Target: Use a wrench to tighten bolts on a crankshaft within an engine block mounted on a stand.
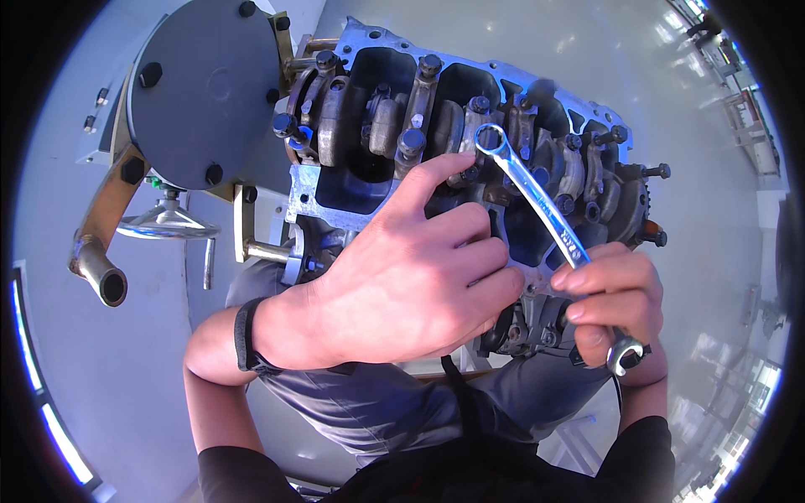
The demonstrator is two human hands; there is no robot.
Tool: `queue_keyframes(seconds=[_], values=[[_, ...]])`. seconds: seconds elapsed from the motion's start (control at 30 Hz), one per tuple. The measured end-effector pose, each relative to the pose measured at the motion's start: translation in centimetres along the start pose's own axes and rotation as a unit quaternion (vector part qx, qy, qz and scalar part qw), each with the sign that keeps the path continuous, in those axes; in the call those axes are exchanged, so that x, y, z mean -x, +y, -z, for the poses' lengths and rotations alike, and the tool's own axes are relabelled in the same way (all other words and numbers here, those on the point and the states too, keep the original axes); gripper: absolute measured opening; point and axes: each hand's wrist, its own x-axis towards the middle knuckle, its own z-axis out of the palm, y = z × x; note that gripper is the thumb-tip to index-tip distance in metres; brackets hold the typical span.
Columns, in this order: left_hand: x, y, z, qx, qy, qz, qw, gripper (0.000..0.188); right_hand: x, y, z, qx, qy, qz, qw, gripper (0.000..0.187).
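My right hand (616, 293) gripped a combination wrench (538, 197) near its open end, the ring end above the engine block (304, 180), not visibly seated on a bolt. My left index finger pointed beside it, the left hand's (411, 272) grip hidden. The crankshaft (333, 130) lay in place, bolts (412, 141) standing in its bearing caps (423, 101). Leftward stood the round mounting plate (201, 92).

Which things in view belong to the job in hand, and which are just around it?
In the job:
wrench, in the right hand
engine, below the left hand
stand, joined to the engine

Just around:
handwheel, untouched
wristband, worn on the left wrist
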Motion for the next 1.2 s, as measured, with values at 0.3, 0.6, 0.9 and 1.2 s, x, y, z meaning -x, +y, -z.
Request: queue_keyframes(seconds=[0.3,0.6,0.9,1.2], values=[[-0.1,-0.2,0.0,0.048,0.028,-0.032,0.998,0.01,-2.3,1.8,1.2,0.042,0.053,-0.004,0.998,0.007],[-1.0,-1.2,1.1,0.046,0.068,-0.043,0.996,0.011,-9.1,2.4,-2.0,-0.129,0.164,-0.129,0.969,0.011],[-1.0,-2.7,4.1,-0.043,0.107,0.096,0.989,0.032,-7.1,2.6,-3.8,0.082,0.154,-0.017,0.985,0.019],[-1.3,-4.7,3.6,-0.064,-0.025,0.171,0.983,0.06,-5.4,1.9,-4.3,0.209,0.155,0.031,0.965,0.025]])
